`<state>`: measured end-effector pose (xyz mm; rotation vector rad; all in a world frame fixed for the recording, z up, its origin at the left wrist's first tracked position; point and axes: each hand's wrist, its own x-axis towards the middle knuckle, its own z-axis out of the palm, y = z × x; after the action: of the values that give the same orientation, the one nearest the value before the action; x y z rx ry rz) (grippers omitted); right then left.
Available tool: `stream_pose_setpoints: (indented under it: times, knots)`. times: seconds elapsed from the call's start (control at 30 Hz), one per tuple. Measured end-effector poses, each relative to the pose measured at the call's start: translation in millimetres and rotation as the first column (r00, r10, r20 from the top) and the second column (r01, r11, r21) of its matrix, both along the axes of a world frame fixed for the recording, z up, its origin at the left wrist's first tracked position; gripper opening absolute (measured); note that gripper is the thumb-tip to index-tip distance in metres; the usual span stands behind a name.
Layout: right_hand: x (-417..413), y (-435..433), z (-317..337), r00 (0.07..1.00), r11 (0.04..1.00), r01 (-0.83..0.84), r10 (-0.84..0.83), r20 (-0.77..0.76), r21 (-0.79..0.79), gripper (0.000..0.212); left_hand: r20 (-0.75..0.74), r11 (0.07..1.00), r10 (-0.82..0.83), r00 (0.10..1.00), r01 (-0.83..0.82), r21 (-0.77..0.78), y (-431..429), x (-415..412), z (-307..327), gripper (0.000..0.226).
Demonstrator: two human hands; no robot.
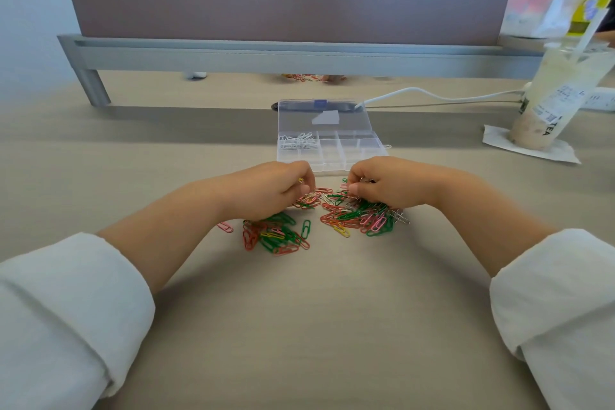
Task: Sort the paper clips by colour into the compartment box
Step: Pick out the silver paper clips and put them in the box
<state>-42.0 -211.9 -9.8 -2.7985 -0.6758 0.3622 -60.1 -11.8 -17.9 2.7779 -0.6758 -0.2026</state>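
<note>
Desk [316, 309]: L hand [276, 186], R hand [386, 181] pinch clips [359, 220].

The paper clips [352, 215] are being kept heaped on the desk [299, 326], just before the compartment box [366, 150]; further clips [299, 140] are being held in its back-left compartment.

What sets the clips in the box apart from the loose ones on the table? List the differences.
Colour: the boxed clips are all white; the loose clips mix green, red, pink, yellow and silver.
Place: the boxed clips lie in one far-left compartment of the box; the loose clips sprawl on the table.
Handling: the left hand and right hand pinch at loose clips; neither touches the boxed clips.
Both look alike in shape.
</note>
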Motion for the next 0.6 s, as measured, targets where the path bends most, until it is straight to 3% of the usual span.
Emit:
stream_pose_setpoints:
  times: [0.27, 0.4, 0.6]
  knots:
    - [-3.2, 0.1, 2.7, 0.999, 0.999, 0.01, -0.007, -0.052, 0.041, 0.034, -0.109, 0.977, 0.007, 0.994, -0.03, -0.209, 1.7, 1.3, -1.7, 0.027]
    - [-5.8, -1.0, 5.8, 0.999, 0.995, 0.008, -0.003, -0.046, 0.095, 0.028, -0.108, 0.958, 0.023, 0.994, -0.053, -0.283, 3.6, 3.6, -4.5, 0.026]
    - [-5.0, 0.3, 4.3, 0.999, 0.996, 0.043, -0.045, 0.021, 0.078, 0.019, -0.058, 0.961, 0.044, 0.997, -0.058, -0.27, 2.9, 4.4, -7.8, 0.035]
